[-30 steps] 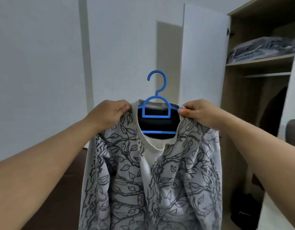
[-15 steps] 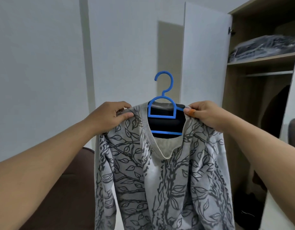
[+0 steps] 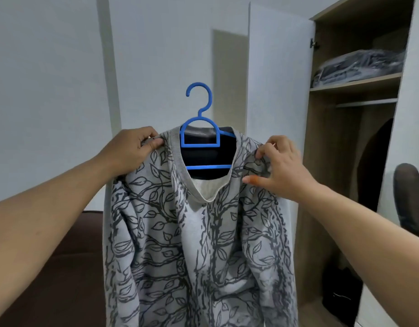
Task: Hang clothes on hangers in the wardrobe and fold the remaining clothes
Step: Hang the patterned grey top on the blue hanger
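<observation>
Pinching each shoulder of the leaf-patterned sweater (image 3: 194, 232), the left hand (image 3: 130, 149) and right hand (image 3: 279, 166) hold it on a blue hanger (image 3: 200, 128), beside the open wardrobe (image 3: 340, 161).

Pale grey wall (image 3: 50, 90); brown sofa (image 3: 69, 267) lower left; black mesh chair (image 3: 407, 199) at right edge; even indoor light.

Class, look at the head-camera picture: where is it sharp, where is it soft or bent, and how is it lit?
Head view: the blue hanger and leaf-print sweater are sharp; the wrapped bundle on the wardrobe shelf is smeared; the wide lens bows the wardrobe door; the light is soft, with no glare.
</observation>
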